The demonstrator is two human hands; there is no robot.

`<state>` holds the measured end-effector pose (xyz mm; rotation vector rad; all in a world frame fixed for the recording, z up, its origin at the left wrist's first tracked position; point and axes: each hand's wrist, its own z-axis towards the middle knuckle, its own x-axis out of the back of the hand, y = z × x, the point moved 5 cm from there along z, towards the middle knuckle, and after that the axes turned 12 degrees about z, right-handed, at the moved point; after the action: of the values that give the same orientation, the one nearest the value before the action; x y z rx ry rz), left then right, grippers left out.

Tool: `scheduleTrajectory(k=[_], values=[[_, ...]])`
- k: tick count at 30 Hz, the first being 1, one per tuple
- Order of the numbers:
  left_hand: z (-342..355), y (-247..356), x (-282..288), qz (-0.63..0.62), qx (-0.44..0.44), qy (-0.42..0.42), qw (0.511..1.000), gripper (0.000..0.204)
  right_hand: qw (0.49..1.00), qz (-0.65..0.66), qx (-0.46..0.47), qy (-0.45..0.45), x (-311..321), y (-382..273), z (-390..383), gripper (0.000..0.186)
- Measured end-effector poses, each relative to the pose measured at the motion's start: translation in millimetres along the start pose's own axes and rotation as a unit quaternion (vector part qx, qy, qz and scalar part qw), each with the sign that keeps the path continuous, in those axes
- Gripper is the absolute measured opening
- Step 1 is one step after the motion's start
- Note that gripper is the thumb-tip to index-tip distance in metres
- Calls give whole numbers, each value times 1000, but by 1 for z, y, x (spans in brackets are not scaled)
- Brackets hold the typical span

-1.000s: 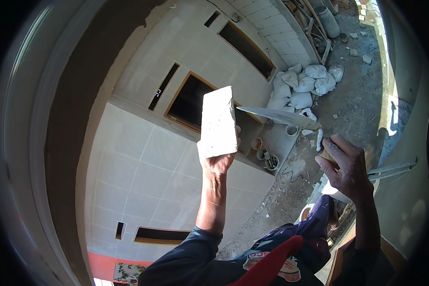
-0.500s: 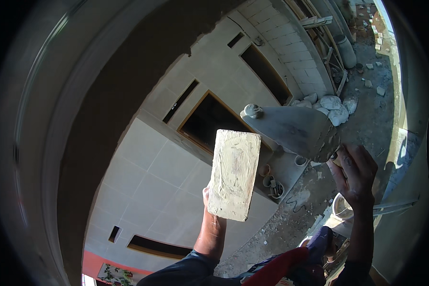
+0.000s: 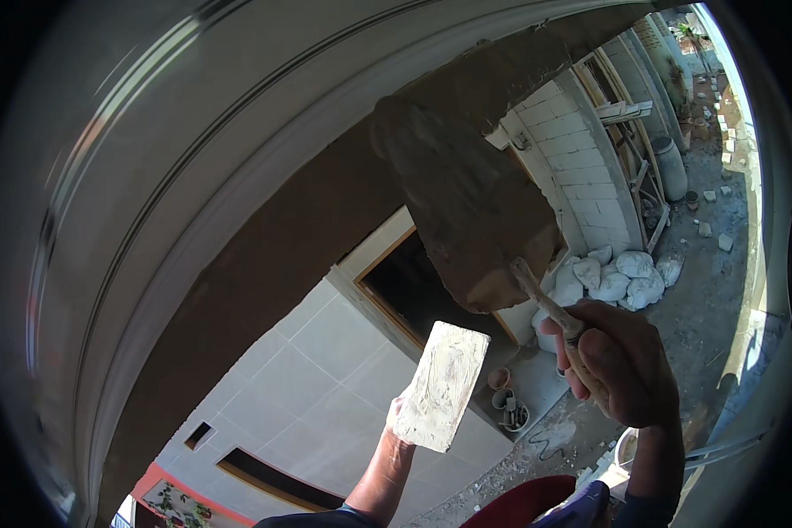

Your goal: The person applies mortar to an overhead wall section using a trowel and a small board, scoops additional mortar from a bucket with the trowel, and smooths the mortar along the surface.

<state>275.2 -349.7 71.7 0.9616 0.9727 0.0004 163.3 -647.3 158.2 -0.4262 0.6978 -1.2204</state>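
My right hand is wrapped round the wooden handle of a large plastering trowel. The broad blade is raised, its tip over the dark band of wet-looking plaster along the beam. Whether the blade presses on that band I cannot tell. Lower down, my left hand grips a rectangular board from behind; its face is smeared with pale plaster. Most of the left fingers are hidden behind the board.
A smooth pale moulding curves above the band. Far below stand white sacks, small buckets, a grey drum and a tiled wall with dark openings. A white bucket is near my right forearm.
My right hand has turned the trowel and lifted its blade up to the plaster band. The pale dab on its tip no longer shows. The board sits lower in view, and the view has shifted.
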Motion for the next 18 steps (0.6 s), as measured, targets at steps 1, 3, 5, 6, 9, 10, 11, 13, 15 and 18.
scheduleTrajectory(k=[1, 3, 5, 6, 9, 10, 11, 13, 15, 18], values=[[0, 1, 2, 1, 5, -2, 1000, 56, 999, 12, -23, -22, -4, -3, 2, 53], [0, 2, 4, 3, 11, -4, 1000, 56, 998, 23, -42, -43, -5, -10, 8, 54], [0, 3, 6, 4, 18, -6, 1000, 56, 991, 17, -103, -89, -8, -9, 12, 38], [-1, 3, 8, 5, 24, -5, 1000, 56, 991, 20, -90, -96, -8, -11, 16, 38], [-1, 1, 11, 2, 41, -4, 999, 56, 991, -21, -99, -87, -4, -14, 22, 41], [-1, 0, 12, 1, 45, -3, 999, 56, 991, -22, -101, -87, -3, -16, 22, 41], [-1, 0, 13, -1, 49, -3, 999, 56, 991, -29, -115, -56, 2, -18, 22, 43], [0, -2, 15, -5, 60, -2, 998, 56, 989, -48, -141, 21, 14, -23, 20, 47], [1, -3, 18, -15, 66, -2, 998, 56, 992, -27, -124, 1, 13, -29, 19, 45], [1, -4, 22, -27, 73, -4, 997, 56, 994, -19, -102, -32, 7, -33, 22, 39]])
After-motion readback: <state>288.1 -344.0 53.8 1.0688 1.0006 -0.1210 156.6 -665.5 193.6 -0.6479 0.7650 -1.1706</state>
